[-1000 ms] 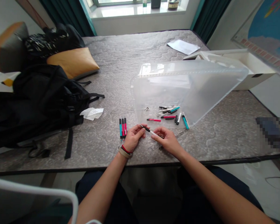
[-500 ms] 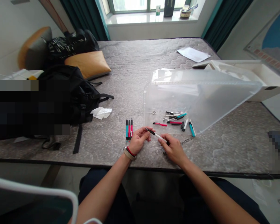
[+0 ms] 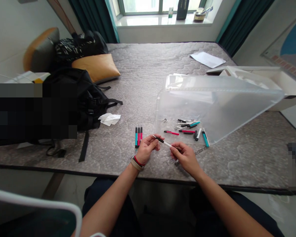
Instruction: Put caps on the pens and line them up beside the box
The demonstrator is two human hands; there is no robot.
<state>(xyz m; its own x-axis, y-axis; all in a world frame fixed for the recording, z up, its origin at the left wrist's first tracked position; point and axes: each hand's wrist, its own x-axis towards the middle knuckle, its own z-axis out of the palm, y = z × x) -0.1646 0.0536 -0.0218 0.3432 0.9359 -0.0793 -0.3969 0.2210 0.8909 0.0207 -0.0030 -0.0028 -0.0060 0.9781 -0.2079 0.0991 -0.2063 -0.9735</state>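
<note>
A white pen with a black grip (image 3: 166, 144) is held between both hands, tilted, its metal tip pointing up and left. My left hand (image 3: 147, 148) pinches it at the black grip. On the white barrel's lower right part, my right hand (image 3: 184, 156) is closed with thumb and fingers. Beside my left hand lie a teal pen (image 3: 136, 136) and two red pens (image 3: 140, 135) in a row. Beyond my right hand, several loose pen parts rest on the clear plastic sheet, among them a red barrel piece (image 3: 171, 132), a teal piece (image 3: 205, 139) and a white piece (image 3: 198, 134).
A clear plastic folder (image 3: 187, 102) spreads over the grey quilted surface (image 3: 138, 89), with a white box (image 3: 286, 79) behind it. On the left are a black backpack (image 3: 88, 98), a crumpled tissue (image 3: 110, 119) and a tan cushion (image 3: 98, 67). Paper (image 3: 207, 59) lies at the back.
The view has shifted slightly, so the surface things sit a little further right. My right hand has slid a little down the barrel, showing more white; the left keeps its pinch.
</note>
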